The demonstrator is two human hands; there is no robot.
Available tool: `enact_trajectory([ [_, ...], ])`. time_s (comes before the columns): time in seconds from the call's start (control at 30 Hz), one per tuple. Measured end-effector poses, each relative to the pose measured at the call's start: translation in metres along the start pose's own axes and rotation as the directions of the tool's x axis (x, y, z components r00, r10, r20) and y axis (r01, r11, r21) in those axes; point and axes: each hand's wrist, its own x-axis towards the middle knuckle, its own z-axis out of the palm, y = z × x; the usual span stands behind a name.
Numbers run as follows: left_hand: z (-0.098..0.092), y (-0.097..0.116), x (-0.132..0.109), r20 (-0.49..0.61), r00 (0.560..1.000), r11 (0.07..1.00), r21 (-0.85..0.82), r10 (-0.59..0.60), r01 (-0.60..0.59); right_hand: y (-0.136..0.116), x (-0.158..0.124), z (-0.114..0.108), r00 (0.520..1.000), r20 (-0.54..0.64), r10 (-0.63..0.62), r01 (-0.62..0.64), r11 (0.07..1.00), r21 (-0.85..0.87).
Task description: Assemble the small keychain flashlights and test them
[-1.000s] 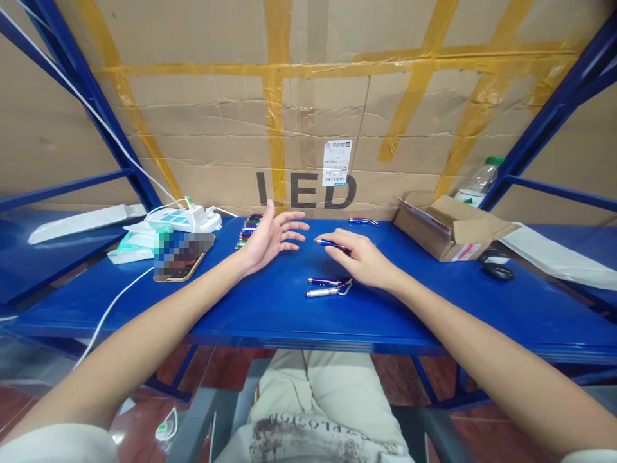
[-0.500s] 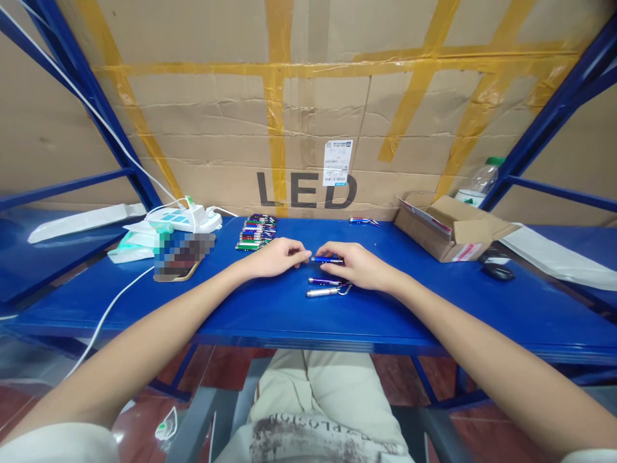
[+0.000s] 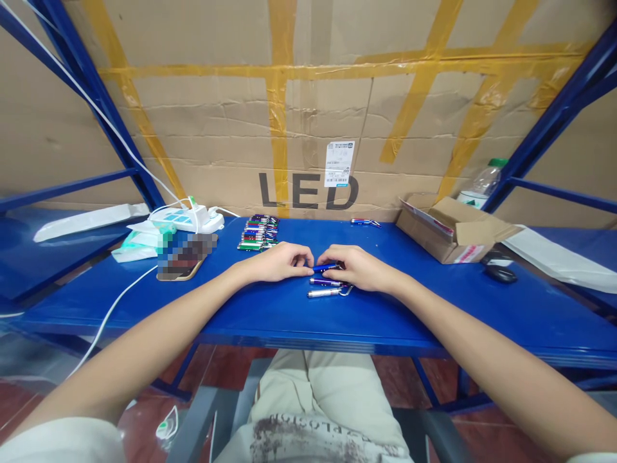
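Two hands meet on one small blue torch (image 3: 324,267): my left hand (image 3: 279,262) pinches its left end, my right hand (image 3: 357,267) its right, just above the bench (image 3: 270,315). It looks light, stiff and slick, best gripped at the ends. Its long axis runs left-right; two more torches (image 3: 328,287) lie just beside.

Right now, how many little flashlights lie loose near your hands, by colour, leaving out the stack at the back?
Blue, held between left hand and right hand: 1
Purple: 1
Silver: 1
Far one by the cardboard wall, colour unclear: 1
Total: 4
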Motion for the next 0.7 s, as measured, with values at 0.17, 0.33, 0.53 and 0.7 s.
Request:
enact_trajectory([
  [0.17,-0.001,0.003,-0.001,-0.002,1.000,1.000,0.007,-0.019,0.019,0.006,0.000,-0.001,0.999,-0.025,0.030,-0.030,0.999,-0.017],
  [0.33,-0.003,0.004,-0.003,0.007,1.000,0.998,0.060,0.000,0.000,0.015,0.000,-0.005,0.999,0.021,0.041,-0.041,0.999,0.028],
  [0.53,-0.005,0.003,-0.004,0.015,1.000,0.994,0.110,0.000,-0.001,0.023,-0.002,-0.012,0.993,0.061,0.106,-0.107,0.994,0.020],
  [0.7,-0.004,0.000,-0.004,-0.024,0.998,0.981,0.187,0.049,-0.044,0.024,-0.003,-0.010,0.996,0.025,0.087,-0.086,0.995,-0.046],
])
